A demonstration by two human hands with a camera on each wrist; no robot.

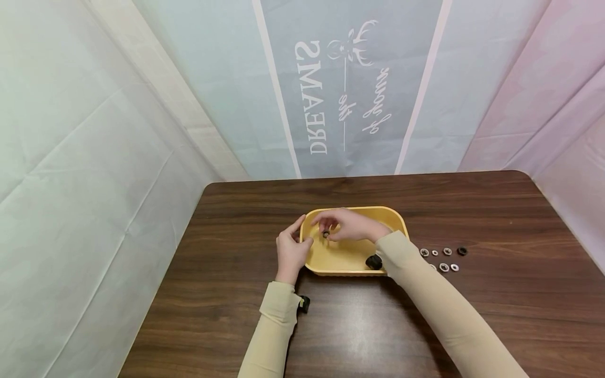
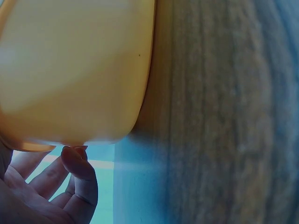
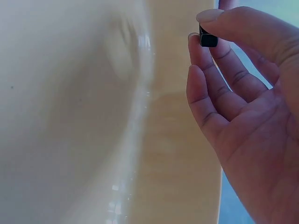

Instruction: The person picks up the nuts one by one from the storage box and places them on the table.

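Note:
A yellow plastic tray (image 1: 347,257) with rounded corners stands on the wooden table. My left hand (image 1: 292,251) grips its left end at the rim; the left wrist view shows curled fingers (image 2: 84,179) against the tray wall (image 2: 74,84). Over the inside of the tray, toward its left end, my right hand (image 1: 350,224) pinches a small dark nut (image 1: 326,234) between thumb and fingertips. In the right wrist view the nut (image 3: 209,40) appears as a black, flat-sided piece, with the other fingers loosely bent beneath it.
Several small ring-shaped pieces (image 1: 444,268), silver and white, lie on the dark wooden table (image 1: 227,294) to the right of the tray, with a black ring (image 1: 462,251) among them. My right forearm (image 1: 439,299) hides part of this group. A printed cloth backdrop (image 1: 350,157) hangs behind the table.

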